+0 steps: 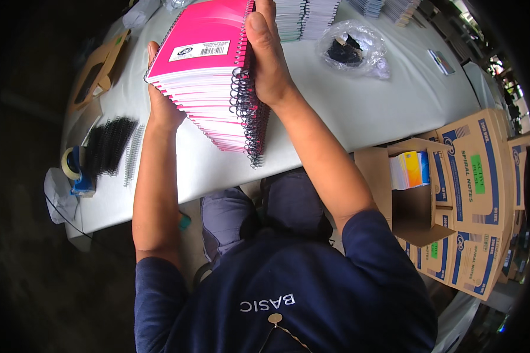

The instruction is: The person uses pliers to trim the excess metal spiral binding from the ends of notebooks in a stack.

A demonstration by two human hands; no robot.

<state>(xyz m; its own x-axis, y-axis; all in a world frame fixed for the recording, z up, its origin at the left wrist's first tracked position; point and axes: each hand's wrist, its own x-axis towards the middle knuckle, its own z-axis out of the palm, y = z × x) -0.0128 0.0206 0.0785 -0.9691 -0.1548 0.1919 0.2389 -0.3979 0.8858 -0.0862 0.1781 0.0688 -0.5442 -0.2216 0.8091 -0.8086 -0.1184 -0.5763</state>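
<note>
Clamping the stack of pink spiral notebooks (209, 88) between left hand (162, 103) and right hand (265, 53), the grip suits a heavy, slide-prone load, pressing both ends near the wire coils.

Both bare forearms raised from the lower edge, reaching forward and upward, converging slightly toward the hands; short dark sleeves ending above the elbows. Left hand (162, 103) upright at the end of a nearly straight, vertical forearm; palm turned inward toward the right hand, fingers extended upward and mostly hidden, heel of the palm and wrist in view. Right hand (266, 50) at the end of a forearm slanting up and leftward from the shoulder; fingers long and pressed together, thumb laid flat alongside, palm facing the left hand; wrist a little bent; hands well apart, clamping inward.
</note>
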